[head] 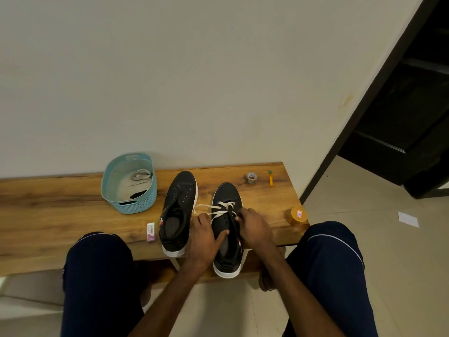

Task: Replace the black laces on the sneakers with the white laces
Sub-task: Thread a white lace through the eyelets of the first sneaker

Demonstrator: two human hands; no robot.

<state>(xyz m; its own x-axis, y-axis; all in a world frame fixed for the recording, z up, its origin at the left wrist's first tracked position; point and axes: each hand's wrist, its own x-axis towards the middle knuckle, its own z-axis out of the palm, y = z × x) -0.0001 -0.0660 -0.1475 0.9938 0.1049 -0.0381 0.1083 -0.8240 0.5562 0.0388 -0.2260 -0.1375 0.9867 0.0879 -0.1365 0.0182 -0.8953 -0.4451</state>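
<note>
**White lace partway up the right sneaker**

On the wooden table (60,210), the right sneaker (227,194) carries a white lace (220,211) crossed through its far eyelets, with a loop trailing off to the left. The left hand (206,237) grips this sneaker's left side, thumb lying across the tongue. The right hand (255,229) has its fingers curled, pinching the lace at the right eyelets. The left sneaker (179,210) stands just beside it, unlaced. Far left, a teal basket (136,206) holds a pale bundled lace (142,175) and a dark strip (138,193).
</note>
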